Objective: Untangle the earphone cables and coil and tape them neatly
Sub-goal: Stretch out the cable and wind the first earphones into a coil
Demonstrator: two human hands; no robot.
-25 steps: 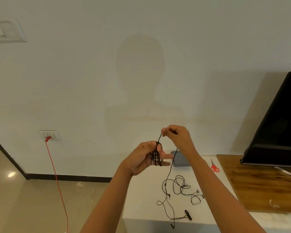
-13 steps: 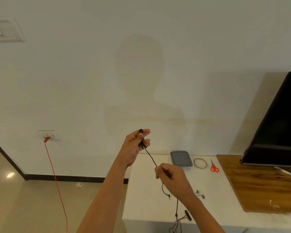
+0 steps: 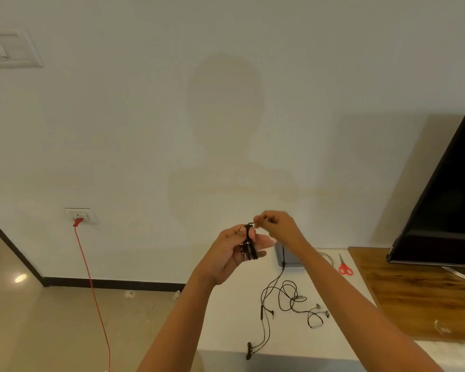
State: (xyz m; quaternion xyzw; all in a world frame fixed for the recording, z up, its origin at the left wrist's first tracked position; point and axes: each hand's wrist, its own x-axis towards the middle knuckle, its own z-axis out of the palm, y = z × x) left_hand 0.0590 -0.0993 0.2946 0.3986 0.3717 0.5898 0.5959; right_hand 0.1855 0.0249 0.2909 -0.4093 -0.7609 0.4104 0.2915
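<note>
Coiling is our step. The left hand (image 3: 234, 253) is raised over the far left of the counter (image 3: 226, 326), its fingers fairly straight with the coil (image 3: 249, 245) wound round them and the thumb pressed on its top. The right hand (image 3: 277, 226), just beside it, pinches the cable (image 3: 262, 310) between thumb and fingertips at the top of the coil. The free length drops behind the right wrist to the counter. There it lies in loose crossing loops, earbuds toward the right and a black end piece at the near edge. To do this well, we judge that each turn should lie flat beside the last, not over it, with the left thumb clamping every new turn before the right hand slides further down the cable. Tension wants to be light and even. A hard pull could drag the crossed loops into a knot or cinch the coil too tight to slip off the fingers. If the loops snag, we should stop and shake them out rather than pull through. We should leave the earbud ends as a short tail. The scissors (image 3: 345, 268) lie far right on the counter, and a thin ring (image 3: 330, 259) just left of them may be the tape, though the right arm partly hides it. We would pinch the finished coil in the left hand before the right hand reaches for it.
</note>
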